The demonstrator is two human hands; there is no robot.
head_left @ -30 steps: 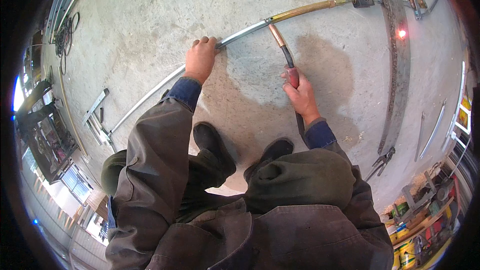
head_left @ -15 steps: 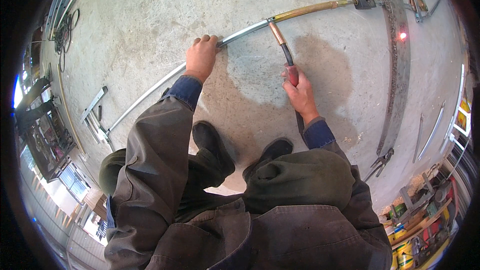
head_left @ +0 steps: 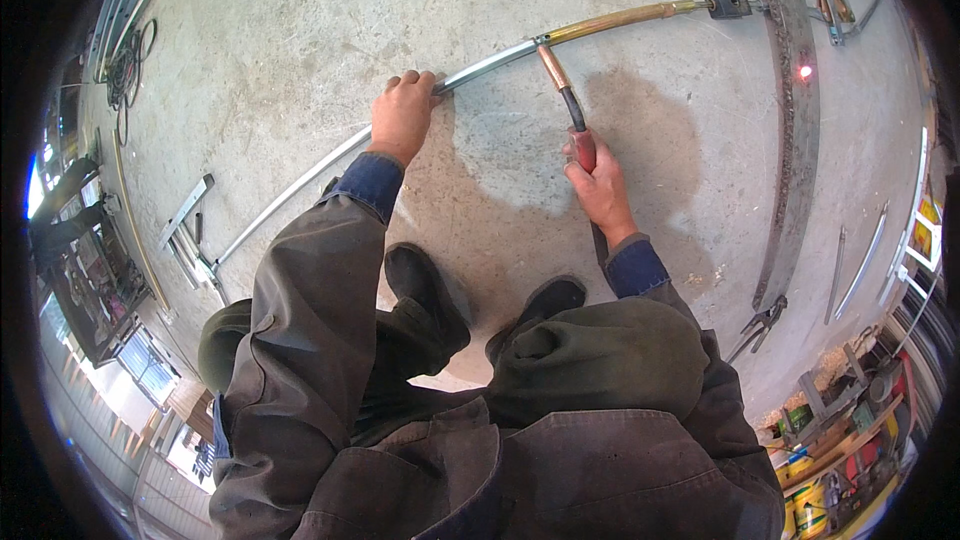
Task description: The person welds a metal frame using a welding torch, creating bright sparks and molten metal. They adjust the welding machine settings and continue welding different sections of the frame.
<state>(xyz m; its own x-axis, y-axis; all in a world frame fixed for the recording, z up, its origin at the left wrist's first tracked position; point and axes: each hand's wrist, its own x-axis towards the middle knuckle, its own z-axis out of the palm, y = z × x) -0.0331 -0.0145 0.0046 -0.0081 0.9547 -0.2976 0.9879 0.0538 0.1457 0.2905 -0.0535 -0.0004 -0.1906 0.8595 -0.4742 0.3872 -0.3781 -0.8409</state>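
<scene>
My left hand [head_left: 403, 118] presses the long steel bar [head_left: 300, 185] to the floor [head_left: 280, 40]; my right hand [head_left: 598, 185] grips the welding torch [head_left: 566, 100]. The bar looks stiff and heavy, best held near the joint.

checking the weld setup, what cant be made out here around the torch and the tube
Head view:
- Torch tip where it meets the metal tube: too small to tell touching from apart.
- Torch grip: covered by the right hand.
- Tube under the left hand: hidden by the fingers.
- Tube's lower left end: too small among the scrap, bent by the fisheye.
</scene>
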